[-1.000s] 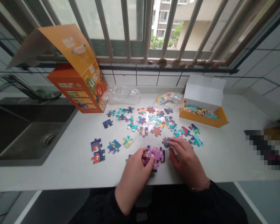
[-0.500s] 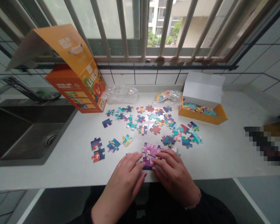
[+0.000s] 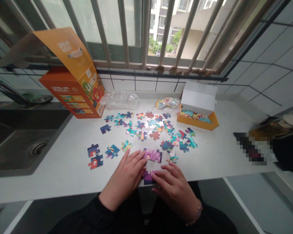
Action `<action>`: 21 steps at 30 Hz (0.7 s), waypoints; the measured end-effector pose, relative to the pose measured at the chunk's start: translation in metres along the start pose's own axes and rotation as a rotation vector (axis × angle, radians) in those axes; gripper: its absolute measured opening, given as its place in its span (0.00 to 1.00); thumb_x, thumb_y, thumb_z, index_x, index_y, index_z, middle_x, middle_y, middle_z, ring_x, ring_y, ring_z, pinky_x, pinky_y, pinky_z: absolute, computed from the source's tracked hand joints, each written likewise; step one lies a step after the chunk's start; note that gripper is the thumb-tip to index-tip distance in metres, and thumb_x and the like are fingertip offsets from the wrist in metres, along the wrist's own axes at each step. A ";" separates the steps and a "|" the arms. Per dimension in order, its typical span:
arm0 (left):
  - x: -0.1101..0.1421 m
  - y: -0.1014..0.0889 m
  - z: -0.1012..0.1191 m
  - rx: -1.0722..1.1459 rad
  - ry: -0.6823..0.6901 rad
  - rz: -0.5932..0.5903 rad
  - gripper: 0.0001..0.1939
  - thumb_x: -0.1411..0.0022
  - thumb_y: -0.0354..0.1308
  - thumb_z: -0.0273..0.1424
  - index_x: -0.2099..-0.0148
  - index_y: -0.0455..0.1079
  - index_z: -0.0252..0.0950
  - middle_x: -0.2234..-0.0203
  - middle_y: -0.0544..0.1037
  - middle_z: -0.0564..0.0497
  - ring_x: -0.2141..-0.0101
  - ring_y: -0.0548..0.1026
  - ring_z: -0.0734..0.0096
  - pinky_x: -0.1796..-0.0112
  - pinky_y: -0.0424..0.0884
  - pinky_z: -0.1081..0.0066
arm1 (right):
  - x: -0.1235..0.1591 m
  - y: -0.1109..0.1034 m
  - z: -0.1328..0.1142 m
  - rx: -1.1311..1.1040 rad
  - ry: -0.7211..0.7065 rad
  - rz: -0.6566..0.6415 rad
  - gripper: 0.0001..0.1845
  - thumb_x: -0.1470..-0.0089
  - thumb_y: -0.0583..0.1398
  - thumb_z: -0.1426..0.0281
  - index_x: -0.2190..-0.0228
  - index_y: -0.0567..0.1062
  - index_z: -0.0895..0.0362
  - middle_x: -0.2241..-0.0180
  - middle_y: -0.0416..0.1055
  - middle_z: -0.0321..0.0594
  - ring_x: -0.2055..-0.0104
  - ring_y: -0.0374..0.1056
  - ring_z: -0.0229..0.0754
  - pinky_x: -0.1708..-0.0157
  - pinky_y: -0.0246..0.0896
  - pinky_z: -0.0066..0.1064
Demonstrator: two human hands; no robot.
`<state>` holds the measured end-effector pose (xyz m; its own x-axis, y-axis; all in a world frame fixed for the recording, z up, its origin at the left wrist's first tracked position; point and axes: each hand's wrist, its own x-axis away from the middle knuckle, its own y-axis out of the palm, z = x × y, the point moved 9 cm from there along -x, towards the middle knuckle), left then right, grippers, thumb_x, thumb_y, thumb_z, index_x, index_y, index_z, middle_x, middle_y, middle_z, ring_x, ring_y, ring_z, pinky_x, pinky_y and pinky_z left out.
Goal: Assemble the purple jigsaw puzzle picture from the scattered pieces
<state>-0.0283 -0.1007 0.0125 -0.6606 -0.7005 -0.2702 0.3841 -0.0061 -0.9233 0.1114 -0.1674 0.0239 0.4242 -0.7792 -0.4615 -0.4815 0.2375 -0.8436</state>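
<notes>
Two purple puzzle parts lie in front of me with a gap of counter between them. The farther one is a joined purple strip [image 3: 153, 155] with ring patterns; fingertips of my left hand [image 3: 127, 174] rest at its left edge, fingers stretched out. Nearer the counter's edge is a purple and dark-blue puzzle piece [image 3: 148, 179]. My right hand [image 3: 174, 186] has its fingers on that piece's right side, its thumb low by the front edge. My left thumb is close to the same piece's left side; whether it touches is unclear.
Several loose puzzle pieces [image 3: 154, 135] spread beyond my hands. A joined red-figure pair [image 3: 95, 161] lies left. Behind stand an orange puzzle box [image 3: 75, 94], clear plastic wrap [image 3: 119, 99], a bagged puzzle [image 3: 168, 103] and an open yellow box [image 3: 197, 122]. A sink [image 3: 36, 165] is left.
The two purple parts, close together before, are now apart, the nearer one drawn toward the counter's front edge. My right hand moved nearer with it. The view has shifted.
</notes>
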 end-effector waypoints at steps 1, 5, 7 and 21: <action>0.001 -0.002 0.001 0.006 -0.002 0.009 0.18 0.25 0.54 0.26 0.36 0.72 0.40 0.33 0.75 0.44 0.33 0.71 0.53 0.29 0.58 0.38 | 0.004 -0.002 -0.002 0.008 -0.011 0.004 0.19 0.36 0.70 0.68 0.45 0.79 0.52 0.51 0.82 0.41 0.44 0.73 0.55 0.33 0.62 0.57; 0.003 -0.007 0.003 0.022 -0.005 0.014 0.15 0.24 0.56 0.30 0.39 0.75 0.42 0.37 0.77 0.44 0.38 0.74 0.54 0.29 0.60 0.39 | 0.019 -0.007 -0.001 -0.007 -0.002 0.002 0.20 0.36 0.68 0.76 0.44 0.79 0.51 0.52 0.83 0.40 0.46 0.74 0.52 0.35 0.65 0.56; 0.003 -0.009 0.002 0.033 -0.016 0.019 0.15 0.23 0.55 0.31 0.38 0.74 0.42 0.38 0.77 0.44 0.38 0.74 0.53 0.30 0.61 0.38 | 0.022 -0.008 0.002 -0.075 0.034 -0.006 0.18 0.35 0.67 0.76 0.45 0.80 0.50 0.52 0.82 0.39 0.48 0.73 0.51 0.40 0.69 0.52; 0.007 -0.020 -0.002 0.162 -0.006 0.098 0.11 0.25 0.61 0.34 0.43 0.74 0.40 0.45 0.81 0.42 0.44 0.77 0.53 0.42 0.74 0.48 | -0.025 0.013 0.019 -0.178 0.159 0.091 0.07 0.33 0.67 0.70 0.54 0.83 0.50 0.56 0.81 0.41 0.53 0.72 0.49 0.50 0.70 0.45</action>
<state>-0.0417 -0.1045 0.0283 -0.6112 -0.7076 -0.3545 0.5455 -0.0522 -0.8365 0.1089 -0.1334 0.0190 0.2538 -0.8442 -0.4721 -0.6454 0.2157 -0.7327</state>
